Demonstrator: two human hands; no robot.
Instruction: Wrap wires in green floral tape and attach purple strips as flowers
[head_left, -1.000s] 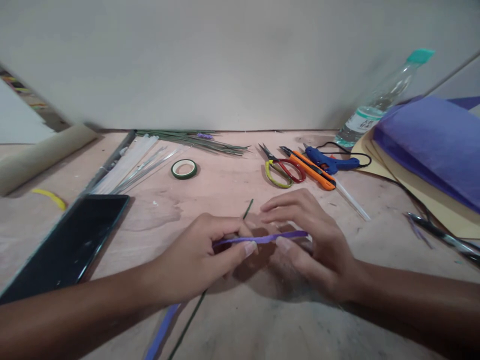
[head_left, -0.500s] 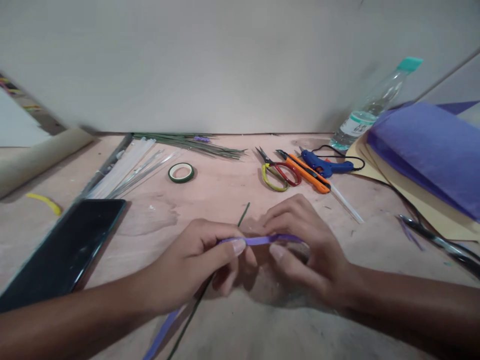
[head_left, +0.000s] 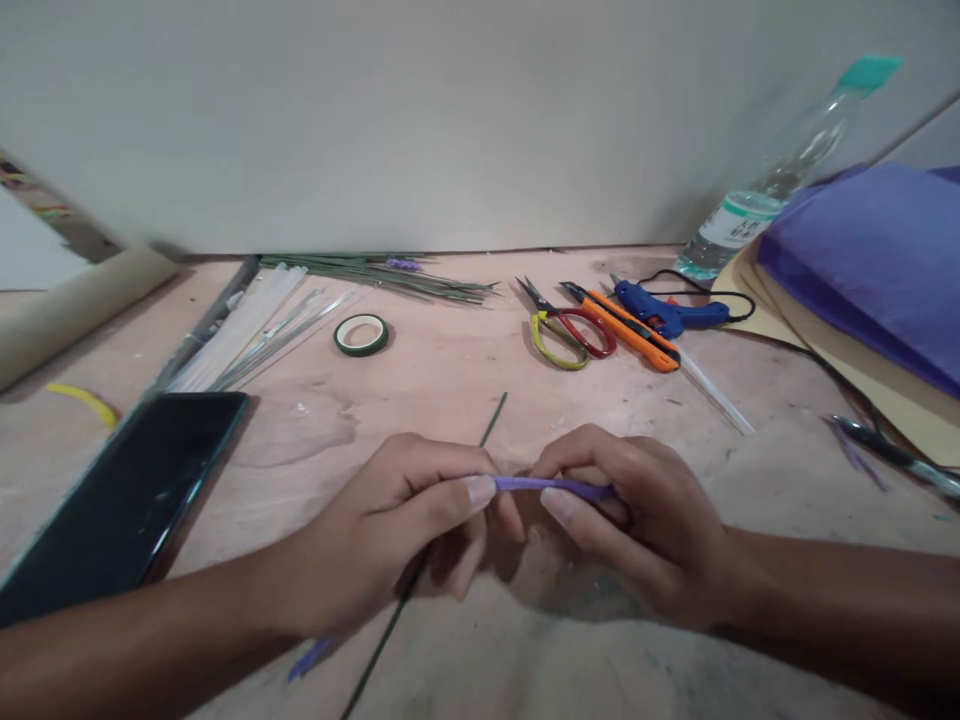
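Note:
A narrow purple paper strip [head_left: 529, 484] stretches between my two hands above the table. My left hand [head_left: 416, 510] pinches it between thumb and forefinger. Beneath that hand runs a thin green wire stem [head_left: 493, 418], slanting from the lower left to a tip beyond the fingers; whether the fingers grip it is hidden. My right hand [head_left: 637, 510] holds the strip's other side, thumb below and curled forefinger above. Another bit of purple strip [head_left: 309, 660] shows under my left forearm.
Green tape roll [head_left: 361, 335], scissors [head_left: 566, 330], orange utility knife [head_left: 622, 325] and blue glue gun [head_left: 667, 305] lie beyond my hands. A dark phone [head_left: 127, 490] is at left. Green stems [head_left: 375, 275] line the wall. A bottle [head_left: 765, 200] and purple paper [head_left: 870, 250] stand right.
My right forefinger has closed down onto the strip, which now looks narrower and straighter. Less of the purple piece shows under my left forearm. The view has shifted slightly.

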